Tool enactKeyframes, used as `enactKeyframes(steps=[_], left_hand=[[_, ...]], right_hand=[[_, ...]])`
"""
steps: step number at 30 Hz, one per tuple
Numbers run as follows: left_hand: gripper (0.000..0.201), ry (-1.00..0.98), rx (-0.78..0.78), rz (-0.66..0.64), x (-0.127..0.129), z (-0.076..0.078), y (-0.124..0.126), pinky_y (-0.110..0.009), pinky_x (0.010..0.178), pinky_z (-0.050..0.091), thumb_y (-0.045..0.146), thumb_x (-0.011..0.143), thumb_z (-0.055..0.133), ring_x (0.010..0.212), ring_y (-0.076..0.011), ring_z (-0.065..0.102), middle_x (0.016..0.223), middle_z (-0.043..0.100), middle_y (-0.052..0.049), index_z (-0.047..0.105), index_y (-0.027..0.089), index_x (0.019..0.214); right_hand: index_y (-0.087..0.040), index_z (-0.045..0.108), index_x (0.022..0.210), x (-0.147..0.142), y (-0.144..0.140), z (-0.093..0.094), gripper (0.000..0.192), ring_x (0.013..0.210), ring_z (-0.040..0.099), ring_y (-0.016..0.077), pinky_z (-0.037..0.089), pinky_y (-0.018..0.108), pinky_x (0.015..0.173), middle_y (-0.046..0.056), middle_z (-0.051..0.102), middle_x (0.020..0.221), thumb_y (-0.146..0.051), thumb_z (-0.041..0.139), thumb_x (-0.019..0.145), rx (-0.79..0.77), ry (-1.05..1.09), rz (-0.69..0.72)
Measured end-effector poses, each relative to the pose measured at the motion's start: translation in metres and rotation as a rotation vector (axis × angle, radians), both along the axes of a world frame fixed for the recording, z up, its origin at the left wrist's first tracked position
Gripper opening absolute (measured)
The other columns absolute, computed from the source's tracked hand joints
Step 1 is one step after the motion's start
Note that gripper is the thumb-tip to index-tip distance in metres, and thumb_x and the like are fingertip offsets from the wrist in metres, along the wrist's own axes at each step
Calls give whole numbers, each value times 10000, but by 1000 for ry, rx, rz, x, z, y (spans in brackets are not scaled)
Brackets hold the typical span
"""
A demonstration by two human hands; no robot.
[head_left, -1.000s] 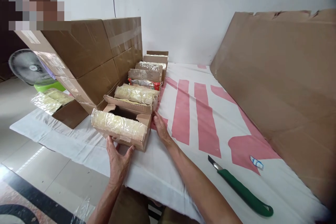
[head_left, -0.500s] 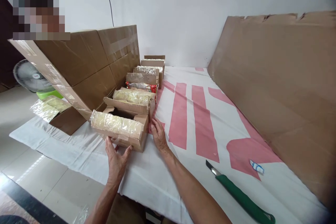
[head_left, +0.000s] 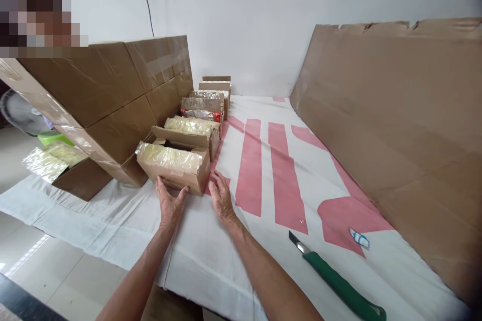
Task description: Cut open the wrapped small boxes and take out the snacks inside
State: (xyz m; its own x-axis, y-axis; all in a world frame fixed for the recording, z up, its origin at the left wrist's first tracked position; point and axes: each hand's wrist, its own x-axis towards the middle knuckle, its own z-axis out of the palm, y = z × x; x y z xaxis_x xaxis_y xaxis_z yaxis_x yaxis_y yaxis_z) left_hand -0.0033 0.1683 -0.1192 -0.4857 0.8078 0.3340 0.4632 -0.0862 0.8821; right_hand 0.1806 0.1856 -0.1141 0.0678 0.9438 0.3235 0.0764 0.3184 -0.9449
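A small open cardboard box [head_left: 176, 175] with a clear-wrapped pale packet [head_left: 169, 156] lying across its top sits nearest me in a row of similar small boxes [head_left: 196, 133]. My left hand [head_left: 169, 205] presses flat against the box's near side, fingers spread. My right hand [head_left: 220, 198] rests on the white and red cloth [head_left: 263, 170] beside the box's right corner, fingers apart and touching it. Neither hand grips anything.
Large taped cartons [head_left: 113, 90] are stacked left of the row. Another small box with packets [head_left: 64, 170] lies at the far left. A green-handled utility knife [head_left: 335, 283] lies to my right, near a small blue-white scrap [head_left: 359, 237]. A big cardboard sheet [head_left: 395, 125] leans on the right. A person is at upper left.
The nearest box has moved away from me, closing up against the box behind it. Both hands followed it forward. The view has shifted slightly.
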Motion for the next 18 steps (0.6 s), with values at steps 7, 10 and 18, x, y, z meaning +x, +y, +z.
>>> enactKeyframes(steps=[7,10,18], left_hand=[[1190,-35,-20,16,13,5,31,-585,1318,154,563,736,806,1643,-408,114,1731,176,-290,186,105,1643],[1197,-51,-32,4,14,6,34,-565,1327,129,554,739,802,1645,-404,112,1731,158,-305,177,76,1641],[1046,-58,-74,-78,6,6,-5,-590,1295,276,403,729,792,1590,-406,307,1682,348,-253,311,113,1611]], right_hand=[[-214,721,1244,0,-2,3,499,1390,552,335,512,486,1104,149,594,1502,-603,540,988,-4,3,19],[-214,716,1241,0,-3,5,473,1389,551,322,520,469,1091,145,597,1497,-578,540,997,-10,0,15],[-182,726,1191,2,6,8,446,1335,586,329,450,514,1161,166,650,1416,-535,583,958,34,3,50]])
